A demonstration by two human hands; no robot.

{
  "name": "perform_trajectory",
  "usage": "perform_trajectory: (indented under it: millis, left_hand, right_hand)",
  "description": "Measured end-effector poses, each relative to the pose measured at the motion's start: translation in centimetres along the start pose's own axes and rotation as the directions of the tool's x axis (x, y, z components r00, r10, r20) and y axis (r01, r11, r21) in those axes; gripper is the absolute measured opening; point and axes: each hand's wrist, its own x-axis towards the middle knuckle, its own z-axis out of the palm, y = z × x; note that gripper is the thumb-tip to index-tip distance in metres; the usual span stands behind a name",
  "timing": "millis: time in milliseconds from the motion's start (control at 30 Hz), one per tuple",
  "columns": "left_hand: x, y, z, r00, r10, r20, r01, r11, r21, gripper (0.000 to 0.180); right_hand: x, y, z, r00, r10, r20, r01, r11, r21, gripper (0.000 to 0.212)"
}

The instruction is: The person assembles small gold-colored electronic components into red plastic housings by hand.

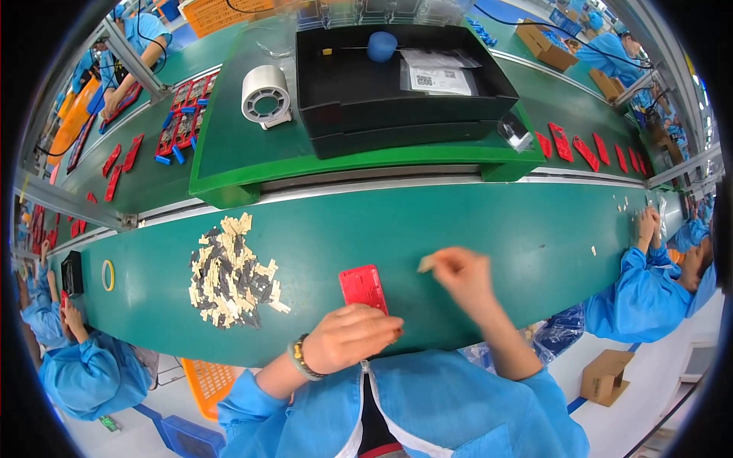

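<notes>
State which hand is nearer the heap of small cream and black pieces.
The left hand. It is right of the heap, at the red rectangular case; the right hand is farther right, past that case.

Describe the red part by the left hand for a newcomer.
On the near green worktop, find the wearer's left hand. The flat red part sits partly hidden beneath it. Unlike the heap of small cream and dark pieces leftward, it's one larger rectangle.

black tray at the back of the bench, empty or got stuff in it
Not empty: the black tray holds a blue round object and a plastic bag with a white label.
</notes>
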Motion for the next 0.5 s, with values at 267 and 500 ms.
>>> perform_trajectory:
  millis: [267,500]
  left_hand:
    - [-0.9,-2.2,0.4,0.998,0.059,-0.021,-0.05,0.956,0.289,0.022]
    - [-0.9,-2.2,-0.1,0.985,0.167,-0.036,-0.136,0.892,0.43,0.025]
  right_hand:
    - [0.1,-4.1,-1.3,0.937,-0.096,0.336,0.07,0.994,0.088,0.019]
    - [1.4,-5.9,1.4,0.759,-0.341,0.555,0.349,0.932,0.095,0.018]
